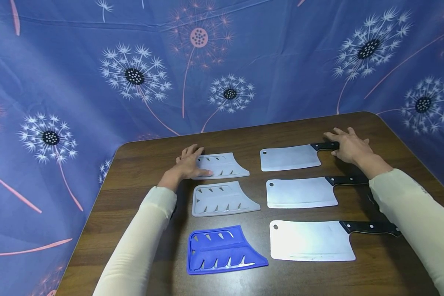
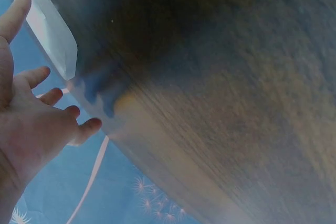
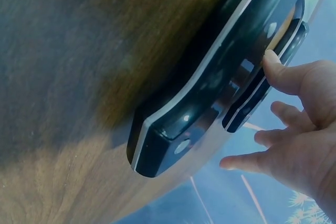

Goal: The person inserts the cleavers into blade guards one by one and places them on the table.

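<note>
White, plastic-looking, and curved to a point at its right end, the slotted blade cover (image 1: 227, 164) in the far row lies flat under your left hand (image 1: 188, 163). Your fingers are spread wide there, thumb over the near edge; whether they press on it, you cannot tell from these views. Your right hand (image 1: 349, 147) is spread too, its thumb near the black riveted handle (image 1: 320, 146) of the far silver rectangular cleaver (image 1: 290, 159), with no grip closed round it.

You seem to be at the step of taking hold of this far pair. Most likely, your next move calls for curling both hands: thumb and fingers on the cover's edges, and a firm grasp on the handle, away from the cleaver's lower edge.

Nearer you on the brown wood-grain table (image 1: 133, 164), another white slotted cover (image 1: 222, 199) and a blue one (image 1: 222, 258) lie left of two more cleavers (image 1: 301, 193).
</note>
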The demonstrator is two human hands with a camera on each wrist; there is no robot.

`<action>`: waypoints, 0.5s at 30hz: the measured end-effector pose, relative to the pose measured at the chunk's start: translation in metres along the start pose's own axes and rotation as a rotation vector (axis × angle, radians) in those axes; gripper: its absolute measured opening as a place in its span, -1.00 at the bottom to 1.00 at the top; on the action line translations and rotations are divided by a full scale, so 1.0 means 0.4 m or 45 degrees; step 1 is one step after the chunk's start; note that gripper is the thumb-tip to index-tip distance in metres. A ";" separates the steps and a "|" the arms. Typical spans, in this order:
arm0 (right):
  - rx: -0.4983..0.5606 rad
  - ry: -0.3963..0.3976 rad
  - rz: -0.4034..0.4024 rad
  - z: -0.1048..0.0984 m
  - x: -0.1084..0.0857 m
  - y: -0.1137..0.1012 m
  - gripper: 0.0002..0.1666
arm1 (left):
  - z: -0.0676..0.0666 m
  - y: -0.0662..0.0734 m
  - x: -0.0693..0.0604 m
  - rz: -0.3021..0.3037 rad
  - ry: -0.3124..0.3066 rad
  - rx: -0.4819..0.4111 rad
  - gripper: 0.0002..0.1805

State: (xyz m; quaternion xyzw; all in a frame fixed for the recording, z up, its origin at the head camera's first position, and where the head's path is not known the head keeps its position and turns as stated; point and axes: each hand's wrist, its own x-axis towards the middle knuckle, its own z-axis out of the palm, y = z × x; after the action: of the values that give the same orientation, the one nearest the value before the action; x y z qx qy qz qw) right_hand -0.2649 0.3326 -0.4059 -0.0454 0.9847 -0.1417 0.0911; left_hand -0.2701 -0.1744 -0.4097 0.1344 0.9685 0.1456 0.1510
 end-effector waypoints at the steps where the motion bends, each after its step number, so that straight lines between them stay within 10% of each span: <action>1: 0.000 -0.002 0.001 0.000 0.001 0.000 -0.13 | 0.001 0.001 0.001 -0.002 -0.008 0.002 0.10; 15: -0.016 -0.065 0.008 -0.005 0.008 0.001 -0.22 | 0.010 0.021 0.011 0.026 -0.039 -0.009 0.09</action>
State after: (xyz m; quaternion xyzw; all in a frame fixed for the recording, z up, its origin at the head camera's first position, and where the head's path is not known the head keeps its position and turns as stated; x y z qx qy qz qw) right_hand -0.2683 0.3334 -0.4046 -0.0466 0.9830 -0.1341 0.1162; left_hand -0.2708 -0.1643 -0.4117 0.1459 0.9641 0.1484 0.1649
